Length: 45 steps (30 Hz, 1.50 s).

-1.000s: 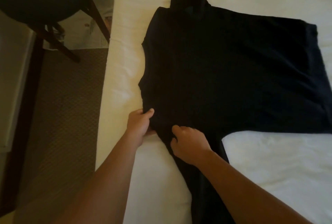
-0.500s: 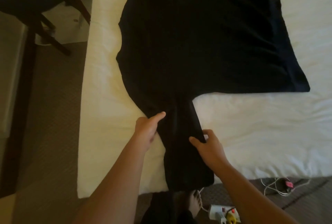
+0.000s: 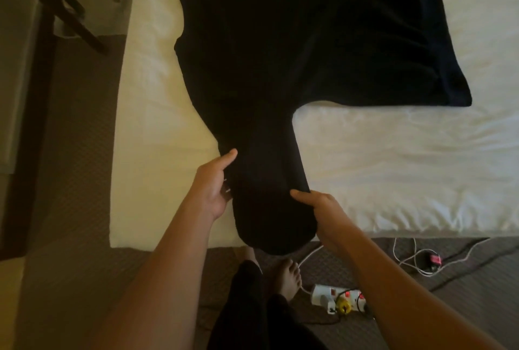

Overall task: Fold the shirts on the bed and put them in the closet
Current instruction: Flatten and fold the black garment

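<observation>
Left hand point(image 3: 212, 187) grips the left edge of the black shirt's sleeve point(image 3: 266, 195), thumb on top pointing up-right, fingers curled under the fabric. Right hand point(image 3: 320, 206) pinches the sleeve's right edge, thumb over the cloth, fingers hidden beneath. The sleeve is stretched between both hands and its cuff end hangs past the near edge of the bed point(image 3: 393, 170). The black shirt point(image 3: 309, 41) body lies flat on the white sheet, beyond the hands. On the floor: power strip point(image 3: 341, 297), white cables point(image 3: 407, 257), bare foot point(image 3: 288, 276).
</observation>
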Available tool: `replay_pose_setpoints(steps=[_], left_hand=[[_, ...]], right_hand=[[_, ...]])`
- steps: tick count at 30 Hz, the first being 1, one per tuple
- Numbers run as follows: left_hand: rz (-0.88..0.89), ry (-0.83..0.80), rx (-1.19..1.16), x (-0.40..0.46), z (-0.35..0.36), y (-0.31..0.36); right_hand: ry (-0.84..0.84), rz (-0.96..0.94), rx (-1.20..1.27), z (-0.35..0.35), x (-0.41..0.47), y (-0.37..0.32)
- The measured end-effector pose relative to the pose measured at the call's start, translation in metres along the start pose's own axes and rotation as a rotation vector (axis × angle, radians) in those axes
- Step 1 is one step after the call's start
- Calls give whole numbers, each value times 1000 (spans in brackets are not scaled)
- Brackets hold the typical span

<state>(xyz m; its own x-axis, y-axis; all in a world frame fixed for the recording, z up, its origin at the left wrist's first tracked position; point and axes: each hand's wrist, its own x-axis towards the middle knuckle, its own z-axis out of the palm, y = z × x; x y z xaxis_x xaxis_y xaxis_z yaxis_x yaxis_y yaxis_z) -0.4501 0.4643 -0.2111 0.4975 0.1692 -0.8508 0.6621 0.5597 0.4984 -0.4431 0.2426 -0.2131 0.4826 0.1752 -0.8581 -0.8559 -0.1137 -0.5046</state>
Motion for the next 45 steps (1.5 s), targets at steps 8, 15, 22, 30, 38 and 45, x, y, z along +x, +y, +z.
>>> replay_pose_setpoints(steps=[8, 15, 22, 30, 38, 45], left_hand=[[10, 167, 104, -2, -16, -46], [23, 217, 209, 9, -13, -13], [-3, 245, 84, 50, 0, 56], [-43, 415, 64, 66, -6, 78], [366, 766, 912, 50, 47, 76], [786, 336, 1579, 74, 111, 65]], right_hand=[[-8, 110, -397, -17, 1, 31], [258, -54, -1068, -19, 17, -1], [306, -202, -770, -1, 49, -56], [155, -66, -798, 18, 76, -77], [360, -146, -1091, -25, 69, -107], [567, -330, -1444, -120, 84, -150]])
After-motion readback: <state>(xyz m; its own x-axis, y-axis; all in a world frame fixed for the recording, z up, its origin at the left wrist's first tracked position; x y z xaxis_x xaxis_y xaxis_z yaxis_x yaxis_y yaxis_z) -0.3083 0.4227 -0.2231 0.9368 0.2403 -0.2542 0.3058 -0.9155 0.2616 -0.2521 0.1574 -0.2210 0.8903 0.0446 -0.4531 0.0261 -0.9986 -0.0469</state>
